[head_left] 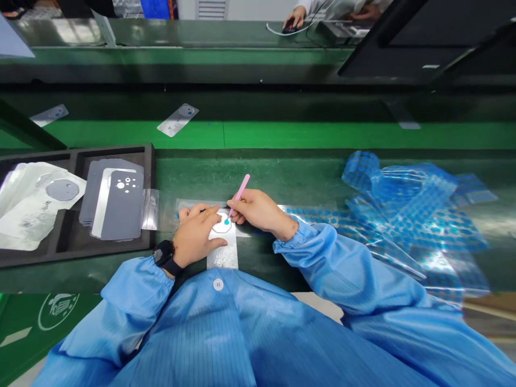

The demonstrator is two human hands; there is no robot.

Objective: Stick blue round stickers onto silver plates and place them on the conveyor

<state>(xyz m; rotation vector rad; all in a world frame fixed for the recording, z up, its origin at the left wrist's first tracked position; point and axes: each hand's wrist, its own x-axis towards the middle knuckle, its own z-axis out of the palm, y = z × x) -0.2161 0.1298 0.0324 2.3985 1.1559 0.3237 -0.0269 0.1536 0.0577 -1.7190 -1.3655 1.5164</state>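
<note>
Pink tweezers [242,192] are pinched in my right hand [258,208], their tip down at a small blue dot [227,222]. The dot lies over the white octagonal part of a pale sheet [223,252] in front of my body. My left hand [195,235] rests at the sheet's left side, fingers spread, fingertips by the octagon's upper edge and thumb pointing right across the sheet. A clear film strip with blue dots [318,216] runs out to the right behind my right wrist.
At the left, a black tray [151,188] holds grey phone-shaped sheets [133,209] and white sheets [28,215]. Crumpled blue-dotted film [419,215] is heaped at the right. A pale sheet [178,120] lies on the green ledge. Beyond, a person's hand [296,17] rests on a mouse.
</note>
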